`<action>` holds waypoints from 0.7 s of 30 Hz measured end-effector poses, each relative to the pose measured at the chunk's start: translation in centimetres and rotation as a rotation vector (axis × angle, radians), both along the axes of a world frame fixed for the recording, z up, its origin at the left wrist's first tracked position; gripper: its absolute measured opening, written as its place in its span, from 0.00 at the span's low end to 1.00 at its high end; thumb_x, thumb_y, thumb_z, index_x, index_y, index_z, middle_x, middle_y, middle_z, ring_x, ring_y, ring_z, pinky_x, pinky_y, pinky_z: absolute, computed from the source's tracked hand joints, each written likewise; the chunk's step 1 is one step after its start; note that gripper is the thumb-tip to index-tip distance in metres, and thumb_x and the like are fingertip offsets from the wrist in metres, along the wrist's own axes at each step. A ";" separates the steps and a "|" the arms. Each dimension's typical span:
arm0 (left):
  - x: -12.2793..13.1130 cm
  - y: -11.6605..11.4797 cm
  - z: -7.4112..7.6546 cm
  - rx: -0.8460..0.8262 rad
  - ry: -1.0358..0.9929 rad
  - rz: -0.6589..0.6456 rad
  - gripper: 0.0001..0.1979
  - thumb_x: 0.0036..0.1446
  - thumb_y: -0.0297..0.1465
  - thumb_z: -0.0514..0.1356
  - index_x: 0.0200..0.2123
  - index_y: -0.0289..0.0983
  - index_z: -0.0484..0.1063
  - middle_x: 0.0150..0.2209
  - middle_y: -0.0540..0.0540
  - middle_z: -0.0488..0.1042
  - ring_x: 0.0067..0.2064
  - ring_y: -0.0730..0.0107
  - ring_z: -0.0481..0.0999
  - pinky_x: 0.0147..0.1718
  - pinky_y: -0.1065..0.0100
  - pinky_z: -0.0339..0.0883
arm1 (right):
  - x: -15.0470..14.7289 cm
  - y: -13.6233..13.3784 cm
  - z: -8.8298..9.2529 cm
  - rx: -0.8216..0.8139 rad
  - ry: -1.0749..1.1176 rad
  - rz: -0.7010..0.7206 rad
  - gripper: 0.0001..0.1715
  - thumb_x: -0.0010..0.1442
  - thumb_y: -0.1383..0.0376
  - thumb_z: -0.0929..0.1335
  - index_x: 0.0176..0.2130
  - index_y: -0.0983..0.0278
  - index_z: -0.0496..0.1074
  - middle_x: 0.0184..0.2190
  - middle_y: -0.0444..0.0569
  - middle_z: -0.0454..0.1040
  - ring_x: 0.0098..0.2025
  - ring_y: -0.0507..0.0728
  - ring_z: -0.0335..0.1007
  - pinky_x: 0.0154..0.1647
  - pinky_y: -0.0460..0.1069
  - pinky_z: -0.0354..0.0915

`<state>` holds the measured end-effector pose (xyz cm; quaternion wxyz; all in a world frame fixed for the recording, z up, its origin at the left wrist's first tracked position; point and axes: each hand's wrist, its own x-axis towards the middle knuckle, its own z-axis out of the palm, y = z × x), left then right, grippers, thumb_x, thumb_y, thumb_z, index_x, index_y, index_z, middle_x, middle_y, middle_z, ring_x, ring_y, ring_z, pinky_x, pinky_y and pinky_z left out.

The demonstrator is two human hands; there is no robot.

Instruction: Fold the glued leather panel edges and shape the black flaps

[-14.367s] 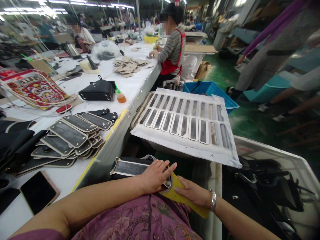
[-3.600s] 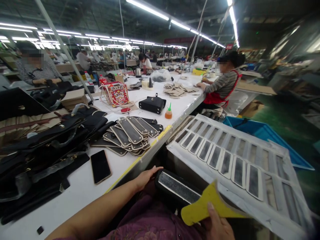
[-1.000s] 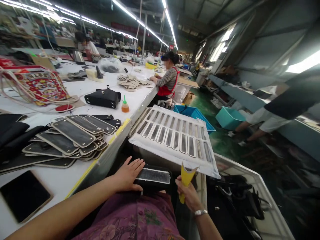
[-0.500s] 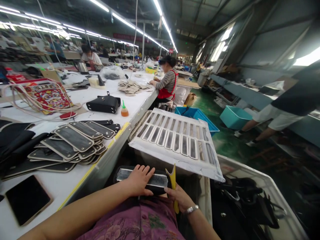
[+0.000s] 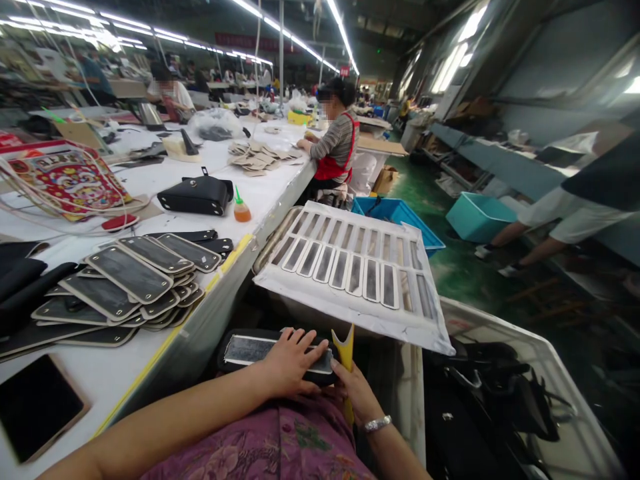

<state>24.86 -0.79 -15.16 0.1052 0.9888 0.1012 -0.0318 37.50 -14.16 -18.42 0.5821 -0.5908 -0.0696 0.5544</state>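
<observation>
A black bag piece (image 5: 225, 367) lies at my lap with a grey strip (image 5: 247, 350) on its upper face, bordered by a ragged white edge. Across the right half of the strip, my left hand (image 5: 295, 363) lies flat with its fingers stretched out. My right hand (image 5: 356, 390) is at the piece's right end, its thumb near the strip's edge. Its fingers are closed round a yellow tool (image 5: 345, 350) with a notched, two-pointed top, which stands upright. The lower part of the black piece is hidden by my left hand and arm.
A white board (image 5: 325, 300) with rows of grey strips is just beyond my hands. Stacked grey panels (image 5: 130, 273), a phone (image 5: 43, 407) and a glue bottle (image 5: 241, 208) are on the left table. A bin (image 5: 545, 360) of black bags stands right. A co-worker (image 5: 340, 137) sits ahead.
My left hand has slid to the right along the grey strip, baring more of its left part. The right hand still holds the yellow tool. The view has shifted slightly.
</observation>
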 end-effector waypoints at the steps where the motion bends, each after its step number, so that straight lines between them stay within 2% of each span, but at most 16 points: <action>1: 0.0 0.0 0.0 0.000 0.006 -0.003 0.43 0.48 0.56 0.55 0.62 0.44 0.47 0.60 0.38 0.54 0.56 0.47 0.56 0.53 0.48 0.48 | 0.2 0.0 0.0 -0.016 0.013 0.015 0.31 0.41 0.49 0.74 0.38 0.62 0.62 0.17 0.35 0.52 0.15 0.44 0.41 0.16 0.43 0.39; 5: 0.1 0.0 0.1 0.007 0.027 -0.002 0.44 0.47 0.55 0.56 0.62 0.44 0.46 0.60 0.37 0.53 0.56 0.44 0.55 0.53 0.46 0.47 | 1.2 0.5 -0.1 -0.074 0.038 0.066 0.31 0.40 0.46 0.72 0.34 0.64 0.63 0.16 0.36 0.53 0.15 0.44 0.41 0.16 0.43 0.37; 10: 0.5 -0.3 -0.1 0.023 0.050 -0.005 0.44 0.47 0.53 0.58 0.62 0.40 0.47 0.60 0.33 0.52 0.56 0.41 0.55 0.52 0.45 0.48 | 1.2 1.4 0.1 -0.093 -0.025 0.071 0.31 0.41 0.49 0.72 0.40 0.62 0.64 0.18 0.37 0.57 0.16 0.45 0.47 0.15 0.42 0.41; 14: 0.6 -0.5 0.0 -0.038 0.080 0.007 0.48 0.43 0.55 0.60 0.62 0.41 0.46 0.61 0.33 0.50 0.58 0.39 0.54 0.53 0.44 0.48 | 1.5 1.1 0.1 -0.172 -0.085 0.153 0.29 0.44 0.45 0.69 0.36 0.64 0.65 0.14 0.36 0.54 0.14 0.45 0.45 0.15 0.42 0.43; 18: -0.9 0.0 0.5 -0.121 0.052 -0.024 0.51 0.40 0.55 0.62 0.63 0.46 0.42 0.63 0.39 0.45 0.62 0.45 0.49 0.57 0.42 0.41 | 5.4 0.0 -0.7 -0.321 -0.280 0.127 0.27 0.54 0.44 0.60 0.37 0.64 0.65 0.15 0.38 0.56 0.14 0.49 0.49 0.16 0.45 0.50; 20: -3.1 0.6 1.0 -0.117 -0.034 0.019 0.50 0.43 0.53 0.61 0.63 0.47 0.38 0.64 0.43 0.43 0.63 0.49 0.46 0.58 0.42 0.38 | 7.9 -0.3 -0.8 -0.364 -0.452 0.091 0.24 0.55 0.48 0.63 0.40 0.64 0.64 0.19 0.41 0.62 0.18 0.51 0.58 0.20 0.47 0.56; 21: -4.5 0.9 1.3 -0.104 -0.085 0.065 0.48 0.46 0.52 0.59 0.63 0.47 0.37 0.64 0.44 0.43 0.63 0.51 0.45 0.59 0.43 0.37 | 8.8 0.0 -0.7 -0.350 -0.543 0.097 0.23 0.54 0.50 0.65 0.41 0.65 0.65 0.23 0.44 0.66 0.23 0.53 0.64 0.25 0.48 0.60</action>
